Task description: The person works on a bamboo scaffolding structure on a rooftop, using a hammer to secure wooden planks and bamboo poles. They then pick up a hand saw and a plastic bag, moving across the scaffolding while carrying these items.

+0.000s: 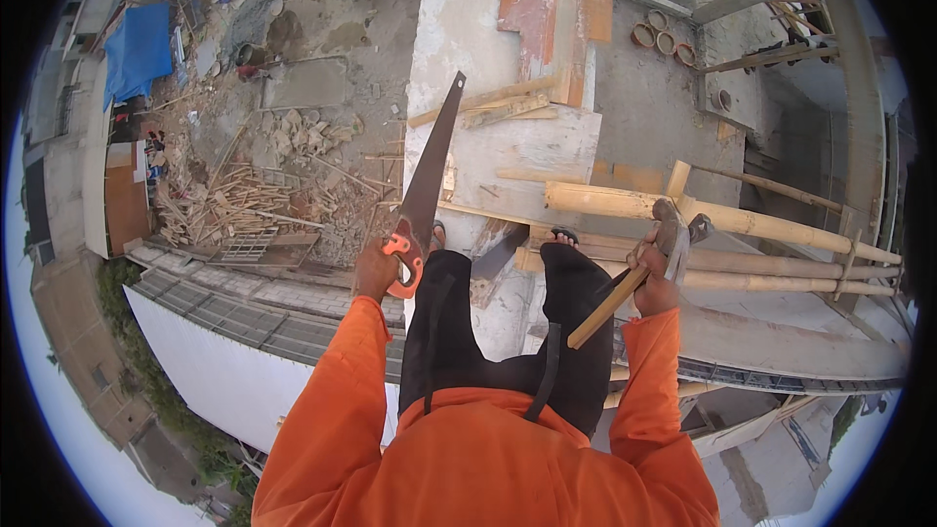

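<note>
My left hand (376,269) grips the orange handle of a hand saw (426,185), whose dark blade points up and away over the concrete ledge (459,29). My right hand (652,278) is closed on the wooden handle of a claw hammer (625,291); its metal head rests by the bamboo poles (742,224) lashed across the right. Both sleeves are orange. My legs in black trousers stand on the narrow ledge, with sandalled feet near the saw's handle and near the poles.
Far below on the left lies a yard with rubble, scrap timber (234,205) and a blue tarpaulin (137,49). Planks (547,0) lie on the ledge ahead. A tiled roof edge (244,317) runs below. Round clay pots (664,39) and a timber frame stand at upper right.
</note>
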A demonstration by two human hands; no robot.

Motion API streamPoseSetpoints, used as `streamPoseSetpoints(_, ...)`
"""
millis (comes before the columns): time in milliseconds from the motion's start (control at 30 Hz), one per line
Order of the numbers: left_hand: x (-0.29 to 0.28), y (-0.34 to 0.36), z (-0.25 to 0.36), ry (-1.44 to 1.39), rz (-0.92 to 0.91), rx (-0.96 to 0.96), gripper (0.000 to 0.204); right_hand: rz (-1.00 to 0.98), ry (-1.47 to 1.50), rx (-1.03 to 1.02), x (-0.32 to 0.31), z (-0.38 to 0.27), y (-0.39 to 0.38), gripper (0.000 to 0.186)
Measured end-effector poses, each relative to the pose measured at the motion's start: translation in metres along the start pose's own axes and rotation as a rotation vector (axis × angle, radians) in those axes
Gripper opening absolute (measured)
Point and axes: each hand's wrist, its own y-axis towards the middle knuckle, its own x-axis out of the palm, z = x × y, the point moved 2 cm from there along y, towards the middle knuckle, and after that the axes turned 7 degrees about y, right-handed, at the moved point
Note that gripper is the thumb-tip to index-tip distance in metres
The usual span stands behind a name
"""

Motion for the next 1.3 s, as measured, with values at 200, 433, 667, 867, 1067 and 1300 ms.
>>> streamPoseSetpoints(200,0.028,0.016,0.057,-0.001,-0.268,0.076,0.031,0.084,0.043,0.147,-0.005,0.087,-0.021,0.024)
streamPoseSetpoints(433,0.103,0.024,0.079,0.013,-0.378,0.183,0.034,0.169,0.143,0.285,-0.017,0.136,-0.028,0.020)
streamPoseSetpoints(667,0.175,0.104,0.120,0.067,-0.411,0.325,0.031,0.120,0.035,0.313,-0.046,0.193,0.001,0.019)
streamPoseSetpoints(867,0.267,0.206,0.139,0.128,-0.509,0.518,0.028,0.067,-0.194,0.427,-0.063,0.204,0.011,0.021)
streamPoseSetpoints(1067,0.319,0.267,0.174,0.588,-0.531,0.438,0.049,0.259,-0.320,0.429,-0.075,0.183,0.016,0.022)
streamPoseSetpoints(1300,0.340,0.348,0.263,0.301,-0.002,0.560,0.048,0.374,0.006,0.394,-0.122,0.176,0.012,0.056)
